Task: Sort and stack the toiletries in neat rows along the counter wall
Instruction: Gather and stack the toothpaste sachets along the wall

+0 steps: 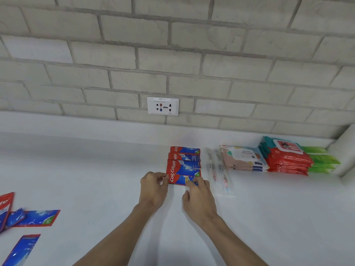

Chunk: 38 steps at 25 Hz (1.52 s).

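A row of red and blue toothpaste boxes point(184, 162) runs from the wall toward me on the white counter point(96, 169). The nearest toothpaste box point(179, 179) is held at both ends: my left hand point(153, 187) pinches its left end, my right hand point(199, 196) grips its right end. Right of the row lie clear-wrapped toothbrushes point(219, 169), then a stack of pink wipe packs point(242, 159), a stack of red wipe packs point(288, 160) and green packs point(322, 160). Loose toothpaste boxes point(36, 217) lie at the far left.
A white socket plate point(162, 106) is on the brick wall above the counter's raised back edge. Another toothpaste box point(21, 248) lies at the bottom left corner. A white wall block point(345, 150) closes the counter at the right.
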Tool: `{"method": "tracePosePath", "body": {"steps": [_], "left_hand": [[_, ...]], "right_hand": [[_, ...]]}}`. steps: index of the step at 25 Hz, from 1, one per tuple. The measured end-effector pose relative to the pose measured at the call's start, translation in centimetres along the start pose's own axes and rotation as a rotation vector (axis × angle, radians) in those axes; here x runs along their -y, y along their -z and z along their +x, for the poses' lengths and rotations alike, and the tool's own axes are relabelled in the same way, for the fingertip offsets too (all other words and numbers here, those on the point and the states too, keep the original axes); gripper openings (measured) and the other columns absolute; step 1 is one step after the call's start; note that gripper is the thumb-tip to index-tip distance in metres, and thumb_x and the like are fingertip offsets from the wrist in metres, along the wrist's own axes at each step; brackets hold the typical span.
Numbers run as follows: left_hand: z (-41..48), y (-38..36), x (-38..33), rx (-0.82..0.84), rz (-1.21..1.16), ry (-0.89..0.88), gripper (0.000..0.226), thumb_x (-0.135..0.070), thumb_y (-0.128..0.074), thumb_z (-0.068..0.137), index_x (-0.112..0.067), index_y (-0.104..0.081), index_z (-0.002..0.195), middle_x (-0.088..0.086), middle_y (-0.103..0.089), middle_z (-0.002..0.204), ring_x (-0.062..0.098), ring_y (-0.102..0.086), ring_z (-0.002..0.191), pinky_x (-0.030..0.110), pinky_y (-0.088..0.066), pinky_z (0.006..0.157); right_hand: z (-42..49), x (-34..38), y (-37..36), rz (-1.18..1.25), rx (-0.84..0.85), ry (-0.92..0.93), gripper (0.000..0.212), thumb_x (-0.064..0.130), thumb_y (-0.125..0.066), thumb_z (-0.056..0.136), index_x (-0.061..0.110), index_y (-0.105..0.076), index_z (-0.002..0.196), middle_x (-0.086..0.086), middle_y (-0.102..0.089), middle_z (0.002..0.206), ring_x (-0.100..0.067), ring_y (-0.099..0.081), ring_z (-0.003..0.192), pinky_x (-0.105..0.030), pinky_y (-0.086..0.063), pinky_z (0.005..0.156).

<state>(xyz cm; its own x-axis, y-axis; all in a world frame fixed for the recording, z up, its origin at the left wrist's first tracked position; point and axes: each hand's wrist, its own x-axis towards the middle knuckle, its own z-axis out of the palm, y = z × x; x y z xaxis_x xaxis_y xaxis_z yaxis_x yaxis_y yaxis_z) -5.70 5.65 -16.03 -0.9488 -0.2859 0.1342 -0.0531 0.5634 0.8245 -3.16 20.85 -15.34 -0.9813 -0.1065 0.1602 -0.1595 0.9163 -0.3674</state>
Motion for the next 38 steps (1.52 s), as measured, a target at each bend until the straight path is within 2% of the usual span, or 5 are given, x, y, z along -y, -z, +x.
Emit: {"method": "tracePosePath", "body": {"steps": [6, 11, 24, 33, 38], "left_hand": [[-0.8, 1.7, -0.3, -0.017, 0.045, -0.05, 0.023, -0.026, -0.06, 0.092, -0.015, -0.064, 0.112, -0.001, -0.062, 0.103, 0.01, -0.057, 0.09, 0.012, -0.042, 0.065], [-1.4, 5.6, 1.3, -0.04, 0.098, -0.125, 0.022, -0.023, -0.057, 0.091, -0.021, -0.06, 0.113, -0.008, -0.055, 0.102, 0.016, -0.053, 0.103, 0.025, -0.045, 0.081], [-2.8, 22.9, 10.1, -0.095, 0.391, -0.198, 0.022, -0.02, -0.057, 0.09, -0.017, -0.065, 0.111, -0.001, -0.065, 0.103, 0.023, -0.053, 0.102, 0.03, -0.045, 0.086], [-1.1, 30.4, 15.3, 0.366, 0.675, -0.141, 0.041, -0.034, -0.065, 0.082, -0.032, -0.055, 0.122, -0.012, -0.062, 0.12, 0.012, -0.051, 0.109, 0.032, -0.047, 0.095], [-0.5, 30.7, 16.4, 0.427, 0.711, -0.216, 0.051, -0.041, -0.066, 0.085, -0.032, -0.049, 0.133, -0.012, -0.059, 0.122, 0.009, -0.044, 0.111, 0.026, -0.042, 0.094]], "right_hand": [[-0.4, 0.9, 0.3, 0.117, -0.04, 0.021, 0.037, 0.025, -0.054, 0.096, 0.019, -0.053, 0.132, 0.001, -0.046, 0.136, -0.016, -0.04, 0.127, -0.025, -0.045, 0.102], [-1.4, 4.0, 0.3, 0.289, -0.019, 0.031, 0.025, 0.02, -0.059, 0.092, 0.021, -0.062, 0.117, 0.001, -0.053, 0.124, -0.016, -0.048, 0.121, -0.022, -0.045, 0.097], [-3.8, 21.3, -1.8, 0.43, 0.321, 0.174, 0.022, 0.021, -0.054, 0.089, 0.022, -0.069, 0.105, 0.006, -0.068, 0.104, -0.012, -0.063, 0.089, -0.029, -0.054, 0.087], [-5.1, 29.5, -7.1, 0.261, 0.393, 0.198, 0.042, 0.03, -0.058, 0.094, 0.018, -0.051, 0.134, -0.006, -0.051, 0.131, -0.022, -0.048, 0.12, -0.031, -0.045, 0.097], [-4.9, 30.2, -8.9, 0.15, 0.387, 0.173, 0.05, 0.041, -0.057, 0.094, 0.021, -0.047, 0.138, -0.006, -0.044, 0.132, -0.024, -0.044, 0.121, -0.036, -0.043, 0.102]]}}
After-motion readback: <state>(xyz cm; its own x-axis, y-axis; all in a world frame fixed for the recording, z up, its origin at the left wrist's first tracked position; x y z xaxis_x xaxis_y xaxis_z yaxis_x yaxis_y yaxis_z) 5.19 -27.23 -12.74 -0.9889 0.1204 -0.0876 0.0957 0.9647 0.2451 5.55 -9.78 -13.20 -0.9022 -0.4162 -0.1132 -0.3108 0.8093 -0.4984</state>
